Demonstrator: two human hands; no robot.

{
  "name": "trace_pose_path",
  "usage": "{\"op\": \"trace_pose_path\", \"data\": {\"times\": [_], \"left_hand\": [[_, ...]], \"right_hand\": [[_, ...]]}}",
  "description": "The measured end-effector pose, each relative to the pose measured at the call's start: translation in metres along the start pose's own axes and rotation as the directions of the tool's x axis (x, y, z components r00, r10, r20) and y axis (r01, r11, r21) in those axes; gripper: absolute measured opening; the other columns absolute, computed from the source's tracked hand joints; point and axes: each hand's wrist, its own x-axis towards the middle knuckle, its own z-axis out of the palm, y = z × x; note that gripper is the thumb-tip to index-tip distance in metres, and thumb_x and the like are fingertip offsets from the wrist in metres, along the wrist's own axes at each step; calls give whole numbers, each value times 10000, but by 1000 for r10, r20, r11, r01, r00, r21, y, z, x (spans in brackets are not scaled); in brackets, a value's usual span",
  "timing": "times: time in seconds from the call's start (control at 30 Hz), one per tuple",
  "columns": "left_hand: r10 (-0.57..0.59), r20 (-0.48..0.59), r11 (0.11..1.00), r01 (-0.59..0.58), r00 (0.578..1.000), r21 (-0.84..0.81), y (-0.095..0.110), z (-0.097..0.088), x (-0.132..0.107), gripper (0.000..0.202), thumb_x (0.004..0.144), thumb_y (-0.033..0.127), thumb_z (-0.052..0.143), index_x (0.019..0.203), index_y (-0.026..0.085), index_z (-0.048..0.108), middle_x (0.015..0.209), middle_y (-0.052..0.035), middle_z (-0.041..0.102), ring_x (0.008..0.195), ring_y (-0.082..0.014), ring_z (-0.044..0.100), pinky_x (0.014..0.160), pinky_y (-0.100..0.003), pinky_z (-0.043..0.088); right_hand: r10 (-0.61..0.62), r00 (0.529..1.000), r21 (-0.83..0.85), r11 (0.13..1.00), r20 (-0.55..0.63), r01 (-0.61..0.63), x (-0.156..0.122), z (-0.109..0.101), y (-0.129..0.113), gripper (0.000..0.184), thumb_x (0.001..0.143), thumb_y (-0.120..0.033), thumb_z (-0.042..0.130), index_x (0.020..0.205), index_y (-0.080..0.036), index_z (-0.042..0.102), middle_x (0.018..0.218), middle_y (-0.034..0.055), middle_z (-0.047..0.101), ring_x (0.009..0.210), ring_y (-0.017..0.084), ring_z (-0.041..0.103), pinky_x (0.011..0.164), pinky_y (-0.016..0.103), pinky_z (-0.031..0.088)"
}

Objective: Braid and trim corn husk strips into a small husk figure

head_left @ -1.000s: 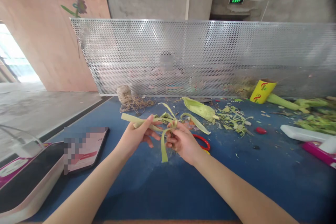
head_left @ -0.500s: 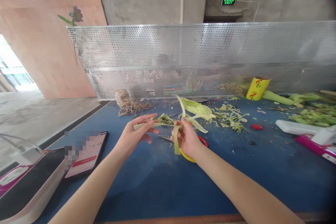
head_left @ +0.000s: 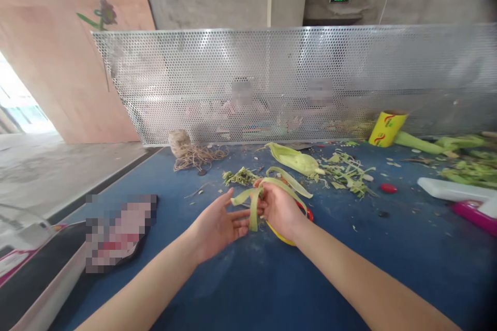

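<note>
Pale green corn husk strips (head_left: pixel 254 209) are gathered in my right hand (head_left: pixel 282 212), whose fingers pinch them where they meet; the loose ends fan out left, down and over the hand. My left hand (head_left: pixel 219 227) is open just to the left, thumb raised and fingers stretched toward the strips; whether its fingertips touch them I cannot tell. Under my right hand lie scissors with a red and yellow handle (head_left: pixel 285 238), mostly hidden. Behind the hands sit a larger piece of green husk (head_left: pixel 295 160) and a small heap of shredded green bits (head_left: pixel 240 177).
On the blue table (head_left: pixel 248 289) lie a twine bundle (head_left: pixel 198 155), husk scraps (head_left: pixel 347 170), a red oval object (head_left: pixel 388 188) and a yellow roll (head_left: pixel 387 128). A phone (head_left: pixel 145 230) is at left, a white device (head_left: pixel 450 190) at right. A perforated metal screen (head_left: pixel 209 77) closes the back.
My left hand has let go of the strip it was stretching out to the left and has turned, fingers spread lower. The strip ends now droop around my right hand. The view has shifted slightly.
</note>
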Motion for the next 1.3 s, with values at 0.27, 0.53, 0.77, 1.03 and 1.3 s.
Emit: {"op": "trace_pose_path", "data": {"times": [0.27,0.53,0.77,1.03,1.3], "left_hand": [[287,-66,957,-282,956,73,5,-9,3,170,772,190,440,604,167,435,621,-8,512,570,-143,529,506,-258,414],[865,202,83,-528,459,845,18,-20,-10,72,693,279,619,699,207,616,857,-20,563,906,-191,479,824,-252,335],[448,339,493,-545,827,678,4,-8,-3,154,728,279,583,668,145,628,621,-14,590,587,-128,499,589,-228,405],[361,334,773,-480,871,416,-6,-11,7,191,770,315,570,808,129,594,722,-50,630,666,-155,582,699,-312,470],[415,218,841,-464,883,277,-4,-9,9,111,743,248,598,754,138,590,661,-35,658,664,-156,622,664,-268,472]], "right_hand": [[-5,1000,-24,1000,-23,4,-7,6,-8,111,621,-217,559,677,-193,466,463,-75,425,403,55,313,447,204,275],[-58,998,-252,967,-32,48,-6,2,-7,67,649,-241,511,635,-196,464,371,-88,375,347,52,288,376,187,238],[-103,994,-611,786,23,95,-6,-3,-12,70,653,-178,582,703,-189,535,429,-65,476,340,52,376,363,176,263],[-111,970,-745,625,214,236,-15,-5,-17,117,749,-243,564,832,-217,486,479,-53,521,402,93,469,401,201,329],[-174,945,-697,641,277,322,-12,-6,-13,94,853,-294,422,842,-232,492,617,-24,557,576,131,544,532,243,377]]}}
